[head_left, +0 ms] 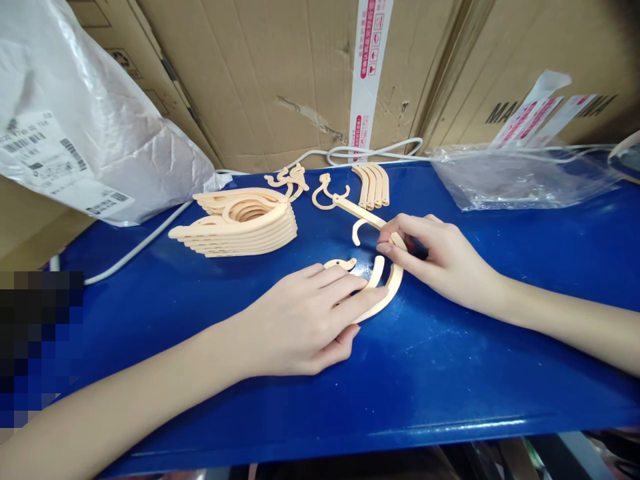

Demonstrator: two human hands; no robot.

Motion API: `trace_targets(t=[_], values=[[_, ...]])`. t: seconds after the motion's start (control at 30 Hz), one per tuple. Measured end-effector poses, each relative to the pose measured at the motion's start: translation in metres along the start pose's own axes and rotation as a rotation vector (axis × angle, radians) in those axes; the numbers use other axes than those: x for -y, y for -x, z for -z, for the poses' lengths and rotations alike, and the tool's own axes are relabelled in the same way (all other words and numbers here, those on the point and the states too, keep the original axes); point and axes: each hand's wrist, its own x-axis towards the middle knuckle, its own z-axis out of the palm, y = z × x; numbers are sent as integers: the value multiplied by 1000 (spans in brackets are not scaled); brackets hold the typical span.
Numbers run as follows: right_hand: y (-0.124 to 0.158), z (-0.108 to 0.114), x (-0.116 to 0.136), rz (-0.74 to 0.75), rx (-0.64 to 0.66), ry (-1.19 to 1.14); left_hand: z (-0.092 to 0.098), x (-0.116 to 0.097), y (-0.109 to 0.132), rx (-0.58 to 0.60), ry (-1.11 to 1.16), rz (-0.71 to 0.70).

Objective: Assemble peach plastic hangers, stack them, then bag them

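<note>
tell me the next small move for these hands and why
Probably press with the right hand where the straight strip nears the curved piece, while the left hand steadies it: the right fingertips pinch around that spot, and the left fingers lie over the curve. Whether the parts are locked together is hidden.

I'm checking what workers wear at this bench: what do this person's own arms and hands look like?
The left hand and right hand are ungloved, with slim fingers and no rings in sight. The left forearm and right forearm are slender and bare as far as the picture shows: no sleeve, watch, bracelet or evident marking.
</note>
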Motion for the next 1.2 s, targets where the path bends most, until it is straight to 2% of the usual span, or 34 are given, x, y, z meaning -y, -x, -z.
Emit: trace_targets(t=[0.27, 0.37, 0.5, 0.67, 0.93, 1.0, 1.1, 1.2], values=[[0, 0, 0, 55, 85, 2, 2, -2, 4, -15, -118, -118], [0, 0, 0, 73, 81, -3, 2, -2, 4, -32, -124, -114], [0, 1, 1, 98, 69, -8, 1, -2, 3, -110, -130, -97], [1, 3, 5, 225, 78, -43, 1, 0, 1, -133, -171, -113], [6, 6, 8, 345, 127, -117, 2, 6, 0, -153, -303, -201], [8, 6, 6, 328, 134, -175, 3, 6, 0, -153, -333, -215], [7, 5, 4, 183, 89, -246, 4, 1, 0, -191, -312, -229], [2, 1, 1, 164, 59, -130, 5, -6, 1, -217, -270, -232]])
